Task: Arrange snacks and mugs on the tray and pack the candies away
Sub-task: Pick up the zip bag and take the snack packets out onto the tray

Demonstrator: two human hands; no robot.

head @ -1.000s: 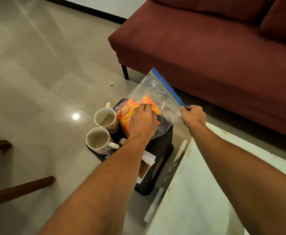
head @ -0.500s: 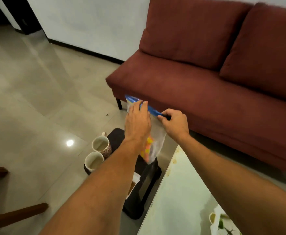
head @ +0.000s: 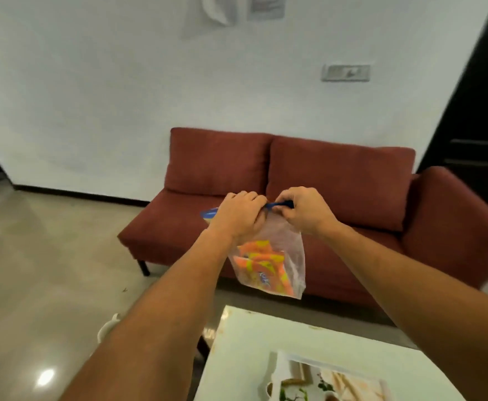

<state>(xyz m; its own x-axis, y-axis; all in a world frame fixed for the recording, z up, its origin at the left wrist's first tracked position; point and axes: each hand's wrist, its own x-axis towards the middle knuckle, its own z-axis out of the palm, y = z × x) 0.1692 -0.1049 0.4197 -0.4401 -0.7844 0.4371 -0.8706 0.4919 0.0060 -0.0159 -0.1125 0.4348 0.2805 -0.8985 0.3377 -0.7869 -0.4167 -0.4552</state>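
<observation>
Your left hand (head: 241,217) is closed on the blue zip strip (head: 277,204) of the clear zip bag (head: 283,247). Orange candy packs (head: 261,266) sit at the bottom of the bag. Your right hand (head: 303,211) pinches the strip too. The bag hangs in the air in front of the red sofa (head: 338,180), above the white table's (head: 266,342) far edge.

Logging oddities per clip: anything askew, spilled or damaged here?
Nothing spilled or damaged. The zip bag hangs in the air over the floor, both hands pinching its blue seal strip; the orange candy packets sit bunched in its lower corner. The strip's left end pokes out past the left hand, apparently unsealed.
</observation>
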